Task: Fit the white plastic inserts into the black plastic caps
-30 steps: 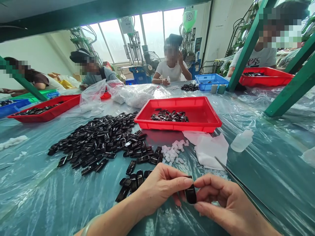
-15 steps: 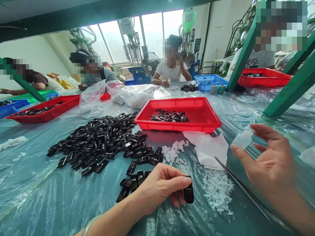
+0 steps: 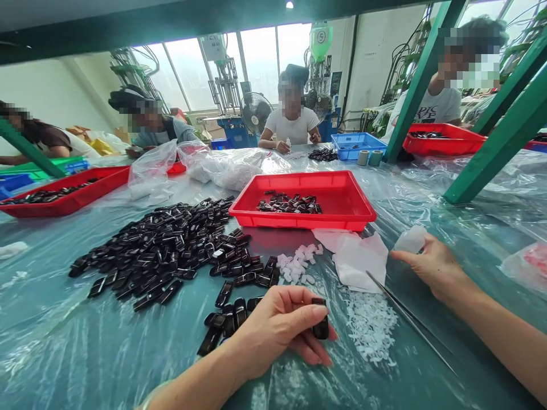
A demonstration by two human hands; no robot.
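Observation:
Between the thumb and fingers of my left hand (image 3: 290, 324) is a small glossy black plastic piece (image 3: 320, 320), held upright above the plastic sheet. My right hand (image 3: 436, 265) is closed on a small translucent white squeeze bottle (image 3: 409, 240), low over the table at the right; whether the bottle touches the sheet I cannot tell. Metal tweezers (image 3: 405, 312) lie slantwise between the hands, their tip on a white cloth (image 3: 361, 263). Thin white slips (image 3: 371, 327) are scattered beside them, and small white pads (image 3: 298, 263) lie heaped nearby. Several black pieces (image 3: 228, 319) lie behind my left wrist.
A large pile of black pieces (image 3: 166, 245) spreads across the left. A red tray (image 3: 303, 220) with more pieces stands ahead. Green posts (image 3: 496, 145) rise at the right. Co-workers sit around the table's far side. Clear plastic bags (image 3: 231, 168) lie behind the tray.
My right hand has moved inward and turned, and the bottle in it is tipped over further. My left hand still holds the black piece, now raised slightly. The camera view has shifted a little.

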